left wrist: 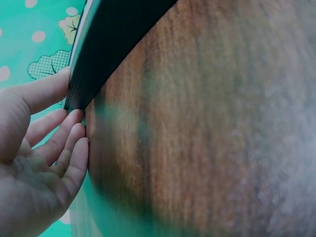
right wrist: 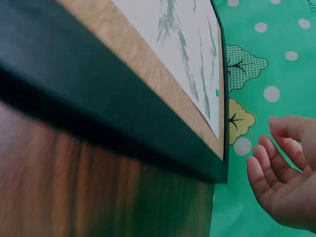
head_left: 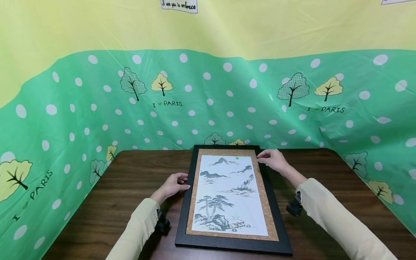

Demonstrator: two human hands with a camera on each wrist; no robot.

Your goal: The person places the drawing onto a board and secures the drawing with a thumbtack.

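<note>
A cork board (head_left: 273,231) in a black frame (head_left: 234,243) lies on the table. On the cork is a white sheet (head_left: 247,216) with a grey-green ink landscape of mountains and pines. A small green dot (head_left: 237,158) marks its top edge. My left hand (head_left: 171,185) is at the frame's left side, its thumb and fingertips touching the edge in the left wrist view. By the upper right side my right hand (head_left: 273,159) stays close to the frame, fingers loosely bent. In the right wrist view this hand (right wrist: 286,173) shows a gap from the frame's corner and holds nothing.
The dark wooden table (head_left: 130,202) extends on both sides of the frame. Behind it and at both sides hangs a green and yellow cloth (head_left: 208,90) with white dots and printed trees. A black device (head_left: 162,222) is strapped at the left wrist, another (head_left: 294,206) at the right.
</note>
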